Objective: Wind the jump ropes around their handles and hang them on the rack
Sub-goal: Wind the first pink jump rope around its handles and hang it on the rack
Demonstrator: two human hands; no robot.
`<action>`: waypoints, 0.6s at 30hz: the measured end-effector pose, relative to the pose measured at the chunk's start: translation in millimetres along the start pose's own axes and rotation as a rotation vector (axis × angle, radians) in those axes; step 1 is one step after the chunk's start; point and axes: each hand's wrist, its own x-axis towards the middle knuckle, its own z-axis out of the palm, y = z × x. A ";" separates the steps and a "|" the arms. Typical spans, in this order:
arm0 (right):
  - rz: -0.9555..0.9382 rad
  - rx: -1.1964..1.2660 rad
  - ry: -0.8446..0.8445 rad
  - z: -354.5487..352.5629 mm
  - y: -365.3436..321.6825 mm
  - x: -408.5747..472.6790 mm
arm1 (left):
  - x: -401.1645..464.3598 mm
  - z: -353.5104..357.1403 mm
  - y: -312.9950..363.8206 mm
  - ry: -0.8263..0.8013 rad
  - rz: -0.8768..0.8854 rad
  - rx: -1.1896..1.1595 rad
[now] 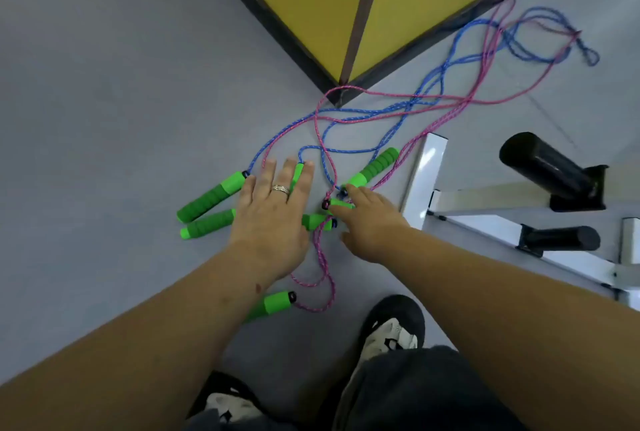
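Currently, left hand (273,219) lies flat, fingers straight, over green handles (207,200). Right hand (367,223) fingertips (337,211) touch another handle (341,203); whether they grip it cannot be told.

So the handles are scattered on the floor (104,84) right in front of the person's shoes (391,330). Two handles (207,204) lie side by side to the left, partly under the left hand (273,219). Another handle (375,167) sits further right, just beyond the right hand (370,223). One more handle (273,304) lies nearest, under the left wrist. The ropes (433,101) trail away behind, toward the wall corner (343,84). The rack (485,209) stands on the right.
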 end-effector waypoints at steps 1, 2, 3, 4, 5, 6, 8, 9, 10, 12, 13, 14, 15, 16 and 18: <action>-0.004 -0.032 -0.049 5.8 1.0 8.8 | 4.1 4.2 -0.5 -0.018 -0.004 0.002; 0.003 -0.035 -0.074 8.6 1.7 15.0 | 6.6 6.3 -1.2 -0.029 -0.013 -0.010; 0.006 -0.047 -0.104 15.9 2.8 23.9 | 9.3 11.5 -2.2 -0.030 -0.012 0.004; 0.012 -0.031 -0.138 18.9 1.0 29.7 | 12.3 17.3 -3.7 -0.031 -0.003 0.002; 0.017 -0.024 -0.154 22.4 -0.1 34.5 | 12.7 18.7 -3.6 -0.031 -0.003 -0.001; 0.027 -0.018 -0.169 24.5 -2.1 38.2 | 13.6 20.7 -3.6 -0.031 0.001 -0.001; 0.053 0.005 -0.159 25.1 -3.7 43.4 | 14.7 21.0 -5.6 -0.026 -0.006 -0.004; 0.068 0.035 -0.148 25.9 -3.4 43.3 | 13.9 19.5 -5.8 -0.021 -0.009 -0.006; 0.090 0.076 -0.144 24.9 -3.2 41.0 | 12.3 15.5 -5.3 -0.018 -0.011 -0.010; 0.123 0.171 -0.137 24.1 -0.9 33.7 | 7.5 5.9 -2.5 -0.002 -0.007 -0.014; 0.129 0.219 -0.134 25.4 2.0 30.1 | 4.8 -0.4 -0.7 0.008 -0.005 -0.015; 0.139 0.262 -0.144 26.0 4.4 26.1 | 2.1 -6.0 1.0 0.021 -0.002 -0.020; 0.144 0.301 -0.154 29.1 6.7 23.8 | -0.6 -10.6 2.4 0.034 0.001 -0.021; 0.151 0.336 -0.173 31.5 7.3 21.4 | -3.2 -14.1 3.8 0.046 0.000 -0.024; 0.158 0.368 -0.204 39.5 6.9 21.7 | -6.1 -16.6 4.6 0.044 0.007 -0.023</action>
